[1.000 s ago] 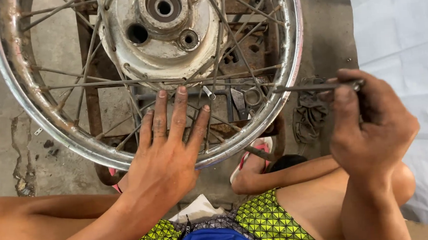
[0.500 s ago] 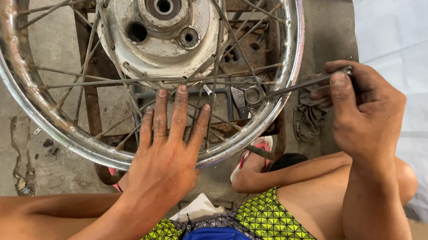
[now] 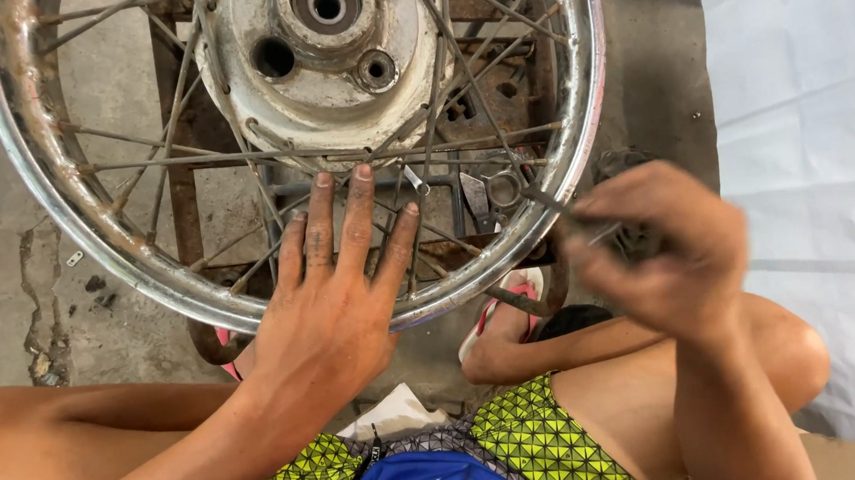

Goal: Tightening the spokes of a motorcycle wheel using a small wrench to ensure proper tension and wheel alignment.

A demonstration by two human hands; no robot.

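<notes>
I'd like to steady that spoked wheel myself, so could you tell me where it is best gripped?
Probably the near arc of the chrome rim, from the person's side: it curves closest and narrow enough to wrap. The left hand already lies flat across it and the spokes; the thin spokes and the hub offer poorer holds.

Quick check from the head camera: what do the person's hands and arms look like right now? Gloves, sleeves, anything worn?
Both are bare: no gloves, sleeves, watch or rings visible. The left hand has dark grime on the fingers and knuckles. The right hand is motion-blurred, so its details cannot be told.
</notes>
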